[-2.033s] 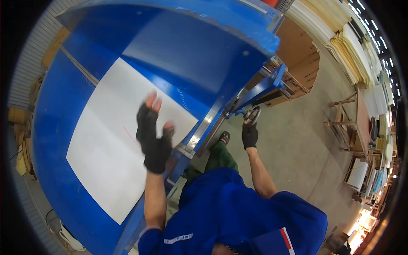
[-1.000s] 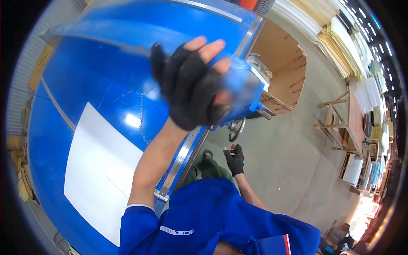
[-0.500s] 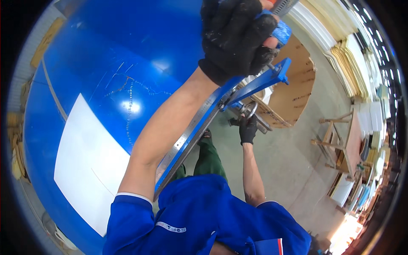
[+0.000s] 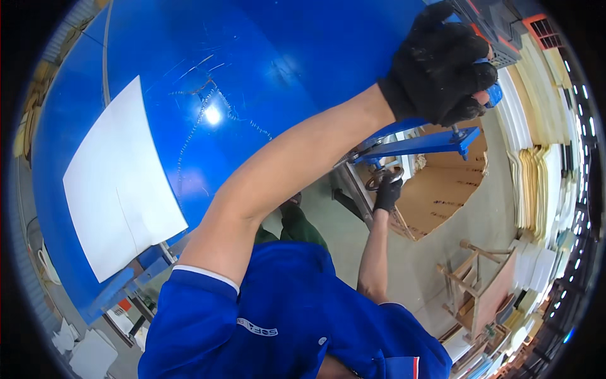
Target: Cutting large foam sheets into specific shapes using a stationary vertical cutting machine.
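My left hand (image 4: 439, 69), in a black fingerless glove, is wrapped round a blue-covered handle (image 4: 493, 95) at the upper right. Below that handle a blue metal arm (image 4: 423, 146) sticks out over the edge of a large glossy blue tabletop (image 4: 303, 57). Lower down, my right hand (image 4: 387, 191), gloved too, closes on a round metal handwheel (image 4: 392, 175) beneath the blue arm. A white sheet (image 4: 120, 177) with a thin dark line across it lies on the tabletop at the left. My left forearm hides part of the table's near edge.
An open cardboard box (image 4: 445, 189) stands beyond my right hand. A wooden frame table (image 4: 483, 287) is on the floor at the right, near stacks of pale foam sheets (image 4: 533, 183). A dark grey crate (image 4: 499, 38) sits at the upper right.
The view has turned, so the tabletop and white sheet appear shifted. My left hand shows farther right, still round the handle; my right hand stays at the handwheel.
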`<control>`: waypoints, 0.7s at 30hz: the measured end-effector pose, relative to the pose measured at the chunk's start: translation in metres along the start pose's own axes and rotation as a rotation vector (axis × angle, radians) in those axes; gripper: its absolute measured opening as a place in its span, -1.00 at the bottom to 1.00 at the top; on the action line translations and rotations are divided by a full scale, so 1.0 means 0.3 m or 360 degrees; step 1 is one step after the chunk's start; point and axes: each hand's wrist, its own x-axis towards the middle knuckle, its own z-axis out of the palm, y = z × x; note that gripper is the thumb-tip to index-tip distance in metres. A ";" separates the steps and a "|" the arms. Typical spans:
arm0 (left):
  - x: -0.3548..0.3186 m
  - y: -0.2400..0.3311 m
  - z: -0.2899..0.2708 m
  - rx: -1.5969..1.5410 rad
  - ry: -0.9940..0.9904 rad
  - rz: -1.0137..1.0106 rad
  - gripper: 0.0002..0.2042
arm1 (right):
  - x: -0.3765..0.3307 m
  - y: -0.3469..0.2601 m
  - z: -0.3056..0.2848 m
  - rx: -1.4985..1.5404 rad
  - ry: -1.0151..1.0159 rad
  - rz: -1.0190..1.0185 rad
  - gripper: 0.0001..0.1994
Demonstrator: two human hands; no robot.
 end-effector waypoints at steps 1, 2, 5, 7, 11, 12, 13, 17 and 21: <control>-0.012 -0.027 -0.004 0.0040 0.0034 0.0044 -0.61 | -0.063 -0.179 0.020 -0.0054 -0.0020 0.0125 -0.58; -0.014 -0.033 0.018 0.0025 0.0094 0.0074 -0.61 | -0.058 -0.164 0.019 -0.0119 0.0037 0.0027 -0.61; 0.015 -0.041 0.005 -0.0039 -0.0139 0.0038 -0.62 | 0.071 -0.083 0.023 -0.0420 0.0078 -0.0090 -0.67; 0.007 -0.042 -0.077 -0.0122 -0.0410 -0.0026 -0.63 | 0.217 -0.045 0.000 -0.0471 -0.0297 0.0023 -0.63; -0.220 -0.023 -0.471 0.0449 -0.0843 -0.0532 -0.71 | 0.414 0.101 -0.017 -0.0574 -0.0944 -0.0491 -0.85; -0.343 0.018 -0.599 0.0693 -0.0901 -0.0826 -0.71 | 0.442 0.075 -0.024 -0.1019 -0.1084 -0.0778 -0.90; -0.474 0.089 -0.734 0.0806 -0.0889 -0.1133 -0.74 | 0.439 -0.001 -0.035 -0.1256 -0.1177 -0.0843 -0.91; -0.963 0.560 -1.255 0.1257 -0.1160 -0.1749 -0.81 | 0.622 0.363 0.000 0.0195 -0.1212 0.0304 -0.95; -1.004 1.146 -1.399 0.1445 -0.0723 -0.2351 -0.73 | 0.473 0.005 0.010 0.0533 -0.0903 0.1131 -0.88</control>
